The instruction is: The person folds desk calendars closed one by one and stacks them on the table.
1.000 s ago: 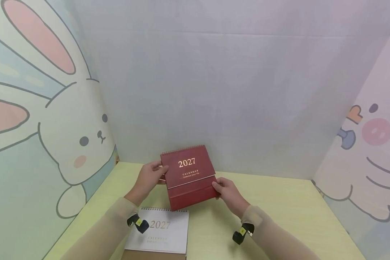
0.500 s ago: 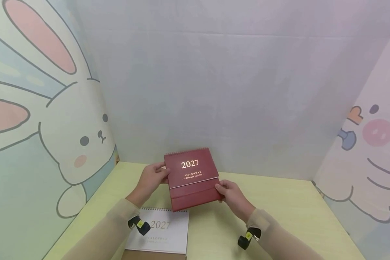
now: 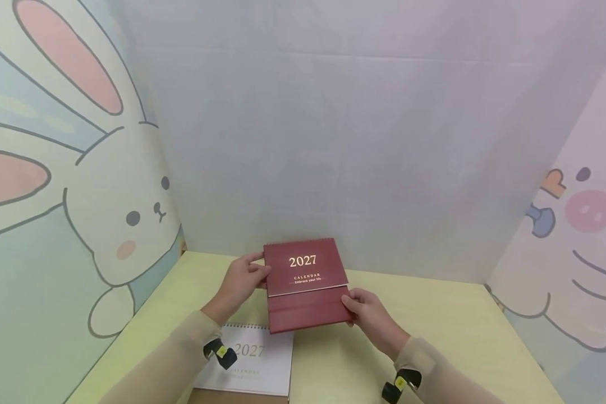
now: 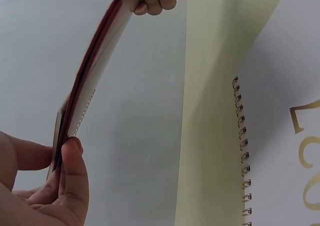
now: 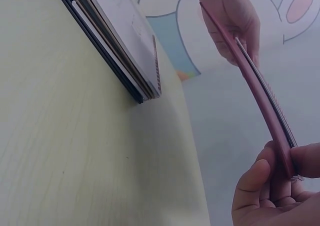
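Note:
A dark red 2027 desk calendar (image 3: 307, 266) is held up off the table, its gold-lettered cover facing me and its spiral edge at the top. My left hand (image 3: 239, 279) pinches its left edge between thumb and fingers. At the lower right corner my right hand (image 3: 376, 320) grips it, thumb on the front. Seen edge-on in the right wrist view, the red calendar (image 5: 260, 96) looks thin and slightly bowed. Below it lies a white 2027 calendar (image 3: 262, 367), partly covered by my left sleeve and wrist strap.
In the right wrist view the white calendar (image 5: 127, 31) tops a stack with dark and brown layers beneath. The pale yellow table (image 3: 434, 331) meets a plain light backdrop (image 3: 333, 140) behind. Side panels carry a cartoon rabbit (image 3: 116, 213) and a pink-cheeked figure (image 3: 575, 252).
Both hands have shifted right and slightly downward in the head view, carrying the red calendar along. Its tilt has levelled a little. The white calendar stays put.

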The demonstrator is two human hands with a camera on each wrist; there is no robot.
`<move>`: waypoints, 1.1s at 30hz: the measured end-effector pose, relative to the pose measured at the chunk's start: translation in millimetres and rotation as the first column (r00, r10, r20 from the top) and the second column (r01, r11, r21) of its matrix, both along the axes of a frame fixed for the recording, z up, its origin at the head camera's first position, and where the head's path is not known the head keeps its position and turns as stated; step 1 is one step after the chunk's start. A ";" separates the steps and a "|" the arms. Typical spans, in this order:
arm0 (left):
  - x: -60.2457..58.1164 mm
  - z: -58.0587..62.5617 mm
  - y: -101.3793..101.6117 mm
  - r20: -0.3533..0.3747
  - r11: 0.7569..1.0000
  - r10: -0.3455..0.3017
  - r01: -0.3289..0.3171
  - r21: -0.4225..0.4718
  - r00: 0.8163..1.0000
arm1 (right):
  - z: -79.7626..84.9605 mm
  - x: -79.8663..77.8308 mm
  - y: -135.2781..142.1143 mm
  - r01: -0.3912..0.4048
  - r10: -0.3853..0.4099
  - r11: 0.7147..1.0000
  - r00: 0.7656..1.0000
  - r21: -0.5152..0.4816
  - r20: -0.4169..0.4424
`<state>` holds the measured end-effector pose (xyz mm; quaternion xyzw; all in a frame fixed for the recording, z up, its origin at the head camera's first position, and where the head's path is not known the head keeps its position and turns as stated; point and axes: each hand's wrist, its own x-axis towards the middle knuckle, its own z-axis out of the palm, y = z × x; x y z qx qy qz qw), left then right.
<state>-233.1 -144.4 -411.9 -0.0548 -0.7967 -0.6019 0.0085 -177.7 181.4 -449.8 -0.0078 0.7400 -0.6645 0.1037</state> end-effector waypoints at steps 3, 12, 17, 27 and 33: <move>1.8 0.1 2.9 -0.004 1.000 -0.008 0.008 -0.003 1.000 | 0.5 4.0 2.8 -0.003 0.003 1.000 1.000 -0.006 0.003; 9.0 0.4 9.3 0.003 0.998 -0.054 0.054 0.022 0.999 | 6.2 20.6 12.4 -0.019 0.019 0.999 0.999 -0.032 0.026; 13.3 -0.1 13.1 0.007 0.997 -0.078 0.078 0.015 0.997 | 8.5 29.7 17.7 -0.036 0.037 0.998 0.999 -0.050 0.029; 20.1 3.3 18.0 -0.006 0.994 -0.111 0.111 0.022 0.994 | 13.8 41.4 22.9 -0.034 0.036 0.998 0.999 -0.059 0.035; 21.7 3.4 19.2 -0.002 0.993 -0.116 0.116 0.017 0.993 | 14.3 46.2 25.4 -0.037 0.040 0.997 0.998 -0.065 0.043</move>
